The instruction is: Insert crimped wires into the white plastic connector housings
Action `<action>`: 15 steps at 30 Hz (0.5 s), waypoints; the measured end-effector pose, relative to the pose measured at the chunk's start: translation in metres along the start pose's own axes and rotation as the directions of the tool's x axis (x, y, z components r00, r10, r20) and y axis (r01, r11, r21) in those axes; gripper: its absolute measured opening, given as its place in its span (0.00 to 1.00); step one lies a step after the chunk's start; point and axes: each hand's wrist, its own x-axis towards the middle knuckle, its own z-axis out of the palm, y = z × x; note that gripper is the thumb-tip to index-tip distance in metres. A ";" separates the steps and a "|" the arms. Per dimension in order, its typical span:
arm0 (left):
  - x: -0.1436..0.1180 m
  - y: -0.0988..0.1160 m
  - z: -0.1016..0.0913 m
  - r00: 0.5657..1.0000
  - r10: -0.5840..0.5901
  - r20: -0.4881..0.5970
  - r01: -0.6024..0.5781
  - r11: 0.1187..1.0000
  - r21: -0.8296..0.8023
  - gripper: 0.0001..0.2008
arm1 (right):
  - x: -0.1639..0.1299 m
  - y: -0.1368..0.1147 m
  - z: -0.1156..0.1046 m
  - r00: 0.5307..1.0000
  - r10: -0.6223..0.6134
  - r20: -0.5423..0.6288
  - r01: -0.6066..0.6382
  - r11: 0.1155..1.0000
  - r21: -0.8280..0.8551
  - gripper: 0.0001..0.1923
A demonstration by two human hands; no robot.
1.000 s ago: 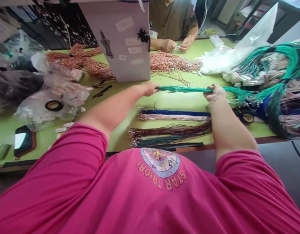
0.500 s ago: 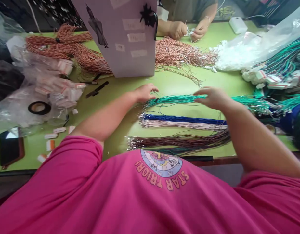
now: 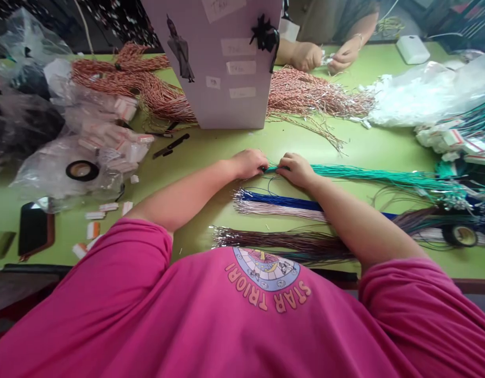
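Observation:
A long bundle of green wires (image 3: 368,173) lies across the table, its left end between my two hands. My left hand (image 3: 250,163) is closed round that end, and a small dark spot shows at its fingertips. Just to the right, my right hand (image 3: 296,169) grips the same bundle with curled fingers. Nearer to me lie blue wires (image 3: 281,200), pinkish-white wires (image 3: 279,211) and a bundle of brown wires (image 3: 277,240), all with silvery tips at their left ends. My right forearm passes over these bundles.
A purple box (image 3: 234,105) stands upright beyond my hands, with orange twisted wires (image 3: 305,94) behind it. Across the table a person's hands (image 3: 324,56) handle small white pieces. At left are plastic bags, black tape (image 3: 82,170), a phone (image 3: 36,228) and a cutter knife (image 3: 171,146).
My right hand has slid left along the green wires, close to my left hand. My left hand has closed on the wire end. The view has shifted a little left.

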 end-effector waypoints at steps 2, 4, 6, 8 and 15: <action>0.006 0.002 -0.004 0.999 -0.034 0.033 0.032 0.998 0.058 0.15 | 0.000 -0.003 0.000 1.000 -0.007 -0.004 0.007 1.000 0.003 0.11; 0.010 0.003 -0.008 0.995 -0.080 0.067 0.079 0.997 0.024 0.15 | -0.001 -0.007 -0.001 1.000 -0.018 -0.004 0.018 1.000 -0.005 0.11; 0.014 0.000 -0.007 0.982 -0.169 0.080 0.180 0.969 -0.167 0.13 | -0.003 -0.009 -0.001 1.000 -0.029 0.000 0.028 0.999 -0.016 0.11; 0.018 -0.006 -0.003 0.943 -0.324 0.076 0.323 0.836 -0.443 0.10 | -0.003 -0.008 -0.001 0.999 -0.033 0.011 0.033 0.999 -0.016 0.11; 0.006 -0.011 0.000 0.767 -0.639 0.054 0.465 0.496 -0.733 0.19 | -0.001 -0.005 -0.005 1.000 0.014 -0.018 -0.012 0.993 0.118 0.21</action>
